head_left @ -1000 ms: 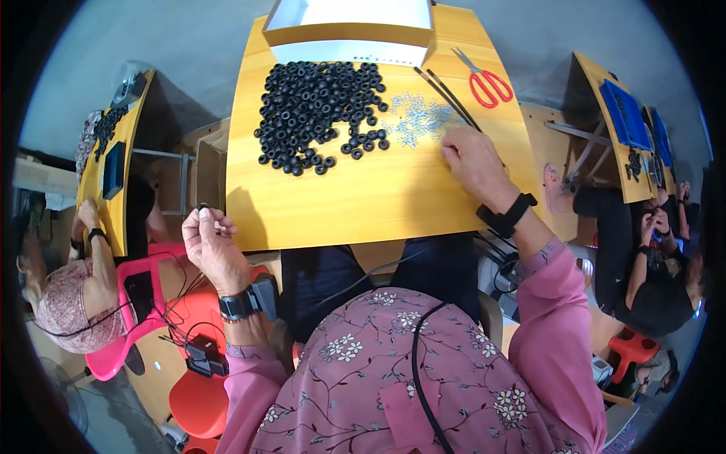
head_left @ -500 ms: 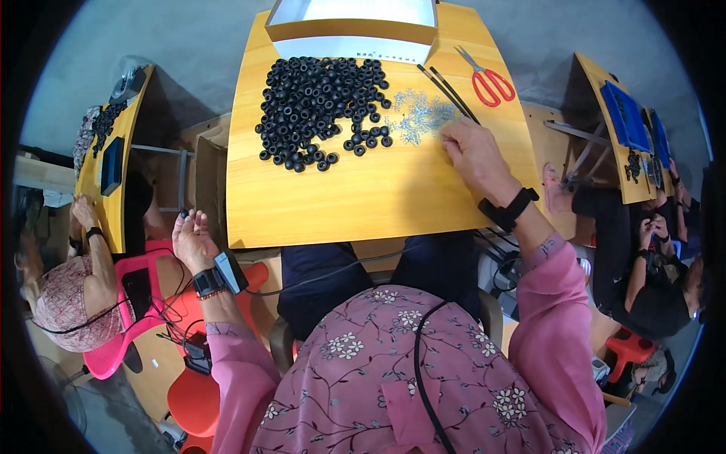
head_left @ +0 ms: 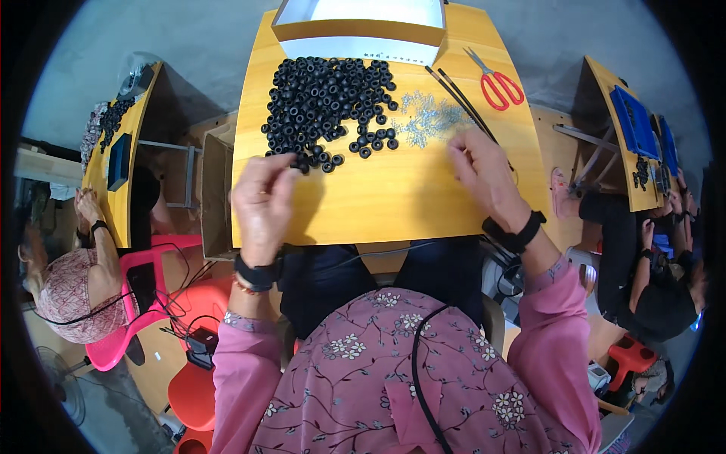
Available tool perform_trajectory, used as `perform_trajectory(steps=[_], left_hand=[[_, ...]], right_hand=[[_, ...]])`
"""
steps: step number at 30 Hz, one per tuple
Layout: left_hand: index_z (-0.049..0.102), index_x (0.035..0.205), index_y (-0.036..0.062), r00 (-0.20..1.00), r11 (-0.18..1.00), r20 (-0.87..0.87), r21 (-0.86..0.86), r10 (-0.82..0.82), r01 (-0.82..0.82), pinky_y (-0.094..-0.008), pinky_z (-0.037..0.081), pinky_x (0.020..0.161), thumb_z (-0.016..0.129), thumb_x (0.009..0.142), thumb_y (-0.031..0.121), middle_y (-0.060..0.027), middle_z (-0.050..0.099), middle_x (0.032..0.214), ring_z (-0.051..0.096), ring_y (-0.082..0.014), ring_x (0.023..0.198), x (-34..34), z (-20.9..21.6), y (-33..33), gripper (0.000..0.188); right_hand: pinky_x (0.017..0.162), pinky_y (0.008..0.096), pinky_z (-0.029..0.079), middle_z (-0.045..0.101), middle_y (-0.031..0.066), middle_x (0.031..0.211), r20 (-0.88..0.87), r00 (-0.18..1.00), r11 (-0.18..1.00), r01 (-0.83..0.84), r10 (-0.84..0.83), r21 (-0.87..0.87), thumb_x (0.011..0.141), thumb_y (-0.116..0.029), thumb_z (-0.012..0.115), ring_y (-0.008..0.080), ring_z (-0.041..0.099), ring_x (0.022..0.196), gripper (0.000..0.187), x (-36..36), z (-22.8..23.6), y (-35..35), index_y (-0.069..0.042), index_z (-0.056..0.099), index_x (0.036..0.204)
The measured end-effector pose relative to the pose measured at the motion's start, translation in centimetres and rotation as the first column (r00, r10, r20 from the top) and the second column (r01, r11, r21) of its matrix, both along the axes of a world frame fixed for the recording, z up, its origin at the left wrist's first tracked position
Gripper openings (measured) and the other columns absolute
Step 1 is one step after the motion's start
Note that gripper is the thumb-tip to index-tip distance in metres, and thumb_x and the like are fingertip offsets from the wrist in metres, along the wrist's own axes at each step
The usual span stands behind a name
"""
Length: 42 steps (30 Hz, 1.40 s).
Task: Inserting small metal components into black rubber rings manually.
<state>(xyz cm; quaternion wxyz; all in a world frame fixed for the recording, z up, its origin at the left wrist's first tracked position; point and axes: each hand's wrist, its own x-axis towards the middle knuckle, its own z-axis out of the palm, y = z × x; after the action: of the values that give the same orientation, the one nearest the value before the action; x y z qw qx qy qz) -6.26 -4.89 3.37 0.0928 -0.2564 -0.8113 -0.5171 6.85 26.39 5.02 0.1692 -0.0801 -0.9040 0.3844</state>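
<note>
My left hand [head_left: 263, 203] is over the table's near left part, just below a heap of small black rings [head_left: 321, 98]. Its fingers are curled in and slightly blurred, and whatever they may hold is hidden. On the right, my right hand [head_left: 484, 172] hovers close to a scatter of small silvery pieces [head_left: 431, 119]. Thumb and fingers are closed together there; anything between them is too small to make out. Several loose black rings [head_left: 376, 140] lie between the heap and the silvery pieces.
Two thin dark rods [head_left: 463, 98] lie right of the silvery pieces, with red-handled scissors [head_left: 499, 87] beyond. A white box [head_left: 359, 49] stands at the table's far edge. Other people sit at side tables. A cardboard box [head_left: 218, 193] is beside the table's left edge.
My left hand has come in from outside the table's left edge to over its near left part. My right hand stays near the silvery pieces. The view has shifted slightly.
</note>
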Motion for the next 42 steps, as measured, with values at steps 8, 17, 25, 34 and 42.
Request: perform_trajectory(steps=[8,17,25,34,42], left_hand=[[0.073,0.096,0.0030,0.972,0.855,-0.203,-0.519,-0.119,-0.004,-0.0392,0.049,0.078,0.076,0.073,0.001,-0.0108,0.061,0.088,0.060,-0.0307,0.088,0.4,1.0,5.7,0.023],[0.070,0.090,0.0054,0.941,0.834,-0.246,-0.548,-0.232,0.062,-0.0412,0.046,0.080,0.073,0.073,-0.001,-0.0119,0.058,0.090,0.056,-0.0327,0.089,-0.3,1.0,6.2,0.019],[0.064,0.099,0.0029,0.913,0.933,-0.301,-0.311,-0.275,0.178,-0.0350,0.047,0.079,0.072,0.083,0.001,-0.0109,0.064,0.098,0.060,-0.0239,0.086,0.3,2.0,5.5,0.019],[0.058,0.105,0.0016,0.769,0.870,0.454,0.415,-0.451,0.265,-0.0240,0.049,0.081,0.070,0.089,-0.004,-0.0030,0.064,0.097,0.059,-0.0080,0.085,6.0,-1.0,5.3,0.020],[0.060,0.104,0.0017,0.710,0.851,0.542,0.502,-0.450,0.156,-0.0193,0.046,0.072,0.071,0.088,-0.006,0.0028,0.061,0.088,0.053,-0.0027,0.078,6.0,-2.5,5.3,0.021]], right_hand=[[0.057,0.0203,0.051,0.061,0.0023,0.079,0.145,0.988,0.872,0.018,0.061,-0.489,0.099,-0.005,0.061,0.0061,0.061,0.063,0.006,2.7,-1.4,-1.8,0.000,0.059,0.096],[0.056,0.0262,0.049,0.060,0.0064,0.081,0.031,0.996,0.813,-0.054,0.088,-0.580,0.096,-0.003,0.061,0.0102,0.062,0.063,0.007,3.0,-3.2,-3.0,0.003,0.062,0.100],[0.062,0.0244,0.056,0.068,0.0063,0.086,0.032,0.996,0.601,-0.026,0.086,-0.799,0.099,-0.006,0.061,0.0125,0.069,0.070,0.013,3.1,-3.3,-2.4,0.004,0.064,0.107],[0.062,0.0250,0.060,0.069,0.0053,0.092,-0.021,0.985,0.489,-0.103,0.170,-0.866,0.100,-0.009,0.062,0.0126,0.071,0.076,0.015,1.4,-1.4,-3.7,0.002,0.065,0.110],[0.062,0.0224,0.055,0.067,0.0034,0.092,-0.049,0.964,0.602,-0.202,0.261,-0.773,0.098,-0.008,0.064,0.0072,0.063,0.075,0.013,-0.5,-1.3,-6.7,0.000,0.067,0.108]])
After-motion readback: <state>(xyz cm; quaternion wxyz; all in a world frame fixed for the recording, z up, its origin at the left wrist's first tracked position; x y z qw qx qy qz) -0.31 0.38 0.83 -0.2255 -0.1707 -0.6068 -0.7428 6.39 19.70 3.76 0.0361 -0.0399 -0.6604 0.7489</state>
